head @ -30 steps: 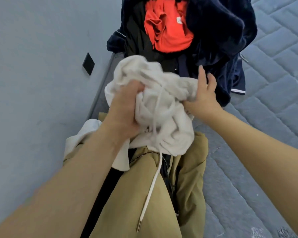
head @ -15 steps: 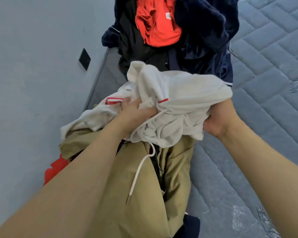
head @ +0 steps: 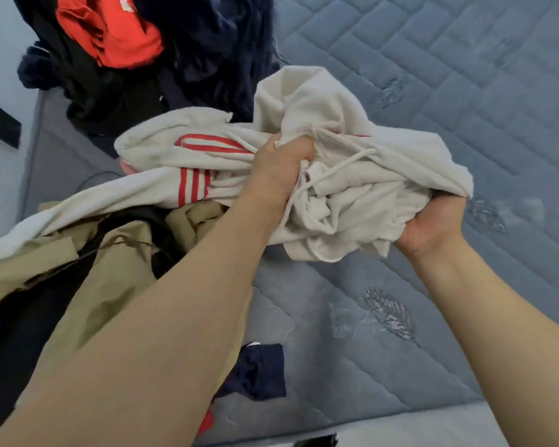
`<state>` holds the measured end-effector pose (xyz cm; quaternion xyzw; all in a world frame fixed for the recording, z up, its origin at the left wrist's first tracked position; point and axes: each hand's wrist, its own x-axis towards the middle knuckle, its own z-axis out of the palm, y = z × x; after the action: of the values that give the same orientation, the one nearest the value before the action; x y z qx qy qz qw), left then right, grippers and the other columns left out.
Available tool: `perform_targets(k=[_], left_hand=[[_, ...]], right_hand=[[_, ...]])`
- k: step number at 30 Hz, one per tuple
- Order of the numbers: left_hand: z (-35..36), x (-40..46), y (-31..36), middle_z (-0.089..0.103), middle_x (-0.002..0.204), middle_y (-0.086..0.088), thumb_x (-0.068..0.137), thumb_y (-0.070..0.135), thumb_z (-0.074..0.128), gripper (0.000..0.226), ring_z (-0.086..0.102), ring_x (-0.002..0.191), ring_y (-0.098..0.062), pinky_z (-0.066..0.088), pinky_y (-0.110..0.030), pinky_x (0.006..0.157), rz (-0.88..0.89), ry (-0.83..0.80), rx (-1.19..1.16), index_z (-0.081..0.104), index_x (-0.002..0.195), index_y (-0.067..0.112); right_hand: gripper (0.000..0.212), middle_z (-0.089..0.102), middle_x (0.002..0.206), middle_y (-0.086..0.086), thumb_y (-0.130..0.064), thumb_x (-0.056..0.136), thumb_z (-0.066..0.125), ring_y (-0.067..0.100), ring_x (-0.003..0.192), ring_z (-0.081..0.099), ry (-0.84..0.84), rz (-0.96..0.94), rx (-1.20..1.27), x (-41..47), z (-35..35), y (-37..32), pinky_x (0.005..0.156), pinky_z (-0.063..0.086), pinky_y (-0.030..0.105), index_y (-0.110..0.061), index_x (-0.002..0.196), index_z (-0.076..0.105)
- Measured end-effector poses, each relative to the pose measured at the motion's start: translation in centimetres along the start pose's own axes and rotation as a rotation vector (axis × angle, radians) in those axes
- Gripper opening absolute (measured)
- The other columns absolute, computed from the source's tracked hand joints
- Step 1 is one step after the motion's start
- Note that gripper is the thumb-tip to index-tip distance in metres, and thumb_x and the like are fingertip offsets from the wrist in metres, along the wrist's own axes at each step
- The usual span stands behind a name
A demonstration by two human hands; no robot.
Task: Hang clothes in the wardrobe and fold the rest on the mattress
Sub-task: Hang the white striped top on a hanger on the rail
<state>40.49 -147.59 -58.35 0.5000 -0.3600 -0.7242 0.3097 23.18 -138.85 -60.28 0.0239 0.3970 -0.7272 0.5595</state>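
A bunched white hoodie (head: 346, 124) with red stripes and a white drawstring is lifted over the grey-blue quilted mattress (head: 465, 75). My left hand (head: 278, 171) grips the bundle at its middle, fingers curled into the cloth. My right hand (head: 433, 221) holds the bundle's right end from below, palm up, fingers wrapped under the fabric. One striped sleeve trails left across a khaki jacket (head: 110, 269) lying under my left forearm.
A heap of dark navy and black clothes (head: 207, 43) with an orange-red garment (head: 117, 30) sits at the top left. A small navy item (head: 259, 372) lies near the mattress's front edge. A grey wall (head: 0, 75) with a black plate (head: 2, 125) runs along the left.
Both hands have carried the white hoodie to the right, off the clothes heap and over the bare mattress. The red-striped sleeve has come into view, trailing left.
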Motion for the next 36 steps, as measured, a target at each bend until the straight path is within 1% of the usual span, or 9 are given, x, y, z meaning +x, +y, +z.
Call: perform_targets(k=[4, 7, 11, 19, 23, 27, 31, 33, 36], left_hand=[[8.1, -1.9, -2.3, 0.044, 0.042, 0.013, 0.089, 0.003, 0.049, 0.029, 0.045, 0.037, -0.003, 0.036, -0.012, 0.040, -0.012, -0.123, 0.083, 0.047, 0.066, 0.021], [14.3, -3.1, -5.1, 0.049, 0.051, 0.007, 0.084, 0.002, 0.053, 0.016, 0.049, 0.044, -0.008, 0.039, -0.015, 0.044, -0.041, -0.199, 0.154, 0.053, 0.074, 0.014], [21.6, -5.3, -10.4, 0.053, 0.059, 0.000, 0.081, 0.003, 0.056, 0.010, 0.053, 0.049, -0.012, 0.043, -0.020, 0.047, -0.129, -0.322, 0.230, 0.058, 0.088, 0.010], [33.9, -11.4, -20.0, 0.057, 0.053, 0.009, 0.080, 0.013, 0.059, 0.006, 0.055, 0.048, -0.008, 0.043, -0.018, 0.045, -0.218, -0.571, 0.502, 0.060, 0.078, 0.018], [39.6, -16.2, -22.8, 0.054, 0.054, 0.010, 0.076, 0.016, 0.058, 0.008, 0.053, 0.054, -0.012, 0.044, -0.027, 0.056, -0.226, -0.734, 0.531, 0.056, 0.073, 0.023], [44.6, -24.5, -24.3, 0.063, 0.064, 0.009, 0.080, 0.020, 0.058, 0.009, 0.059, 0.061, -0.010, 0.052, -0.028, 0.058, -0.221, -0.895, 0.534, 0.065, 0.081, 0.025], [48.1, -34.8, -23.0, 0.071, 0.094, -0.001, 0.083, 0.024, 0.057, 0.033, 0.066, 0.086, -0.018, 0.059, -0.037, 0.075, -0.225, -1.089, 0.554, 0.066, 0.114, 0.020], [49.4, -40.1, -21.2, 0.072, 0.105, -0.009, 0.088, 0.021, 0.055, 0.034, 0.067, 0.094, -0.024, 0.058, -0.044, 0.084, -0.218, -1.184, 0.550, 0.064, 0.121, 0.015], [50.9, -48.1, -16.9, 0.073, 0.091, -0.007, 0.089, 0.021, 0.054, 0.027, 0.067, 0.079, -0.017, 0.060, -0.036, 0.069, -0.208, -1.309, 0.555, 0.066, 0.113, 0.016]], right_hand=[[0.052, 0.062, 0.130, 0.016, -0.046, 0.099, 0.031, 0.036, 0.124, 0.057, 0.134, -0.095, 0.061, -2.9, -6.2, -4.8, 0.103, 0.045, 0.049, -0.013, 0.129, 0.059], [0.059, 0.055, 0.140, 0.016, -0.046, 0.098, 0.033, 0.036, 0.128, 0.053, 0.250, -0.152, 0.145, -5.8, -11.6, -7.9, 0.108, 0.040, 0.049, -0.013, 0.143, 0.050], [0.056, 0.056, 0.140, 0.012, -0.045, 0.097, 0.036, 0.034, 0.130, 0.052, 0.435, -0.239, 0.265, -10.1, -19.0, -11.1, 0.110, 0.039, 0.047, -0.018, 0.144, 0.050], [0.055, 0.070, 0.120, 0.010, -0.050, 0.096, 0.035, 0.030, 0.109, 0.066, 0.777, -0.456, 0.405, -20.2, -30.8, -17.0, 0.092, 0.054, 0.040, -0.019, 0.132, 0.062], [0.058, 0.071, 0.116, 0.011, -0.056, 0.096, 0.036, 0.032, 0.110, 0.066, 0.904, -0.515, 0.448, -26.3, -33.8, -19.5, 0.097, 0.051, 0.046, -0.018, 0.128, 0.066], [0.053, 0.070, 0.120, 0.012, -0.051, 0.095, 0.039, 0.033, 0.113, 0.064, 1.020, -0.641, 0.519, -35.8, -35.4, -22.3, 0.103, 0.046, 0.049, -0.018, 0.126, 0.066], [0.054, 0.072, 0.115, 0.012, -0.053, 0.096, 0.036, 0.033, 0.109, 0.067, 1.159, -0.713, 0.522, -47.2, -34.0, -24.4, 0.098, 0.049, 0.049, -0.019, 0.121, 0.069], [0.056, 0.069, 0.119, 0.015, -0.056, 0.095, 0.036, 0.035, 0.112, 0.065, 1.215, -0.726, 0.493, -53.1, -32.1, -25.3, 0.101, 0.046, 0.053, -0.018, 0.119, 0.069], [0.056, 0.068, 0.122, 0.015, -0.055, 0.090, 0.046, 0.038, 0.113, 0.064, 1.312, -0.738, 0.420, -62.0, -28.3, -26.6, 0.103, 0.044, 0.056, -0.016, 0.125, 0.066]])
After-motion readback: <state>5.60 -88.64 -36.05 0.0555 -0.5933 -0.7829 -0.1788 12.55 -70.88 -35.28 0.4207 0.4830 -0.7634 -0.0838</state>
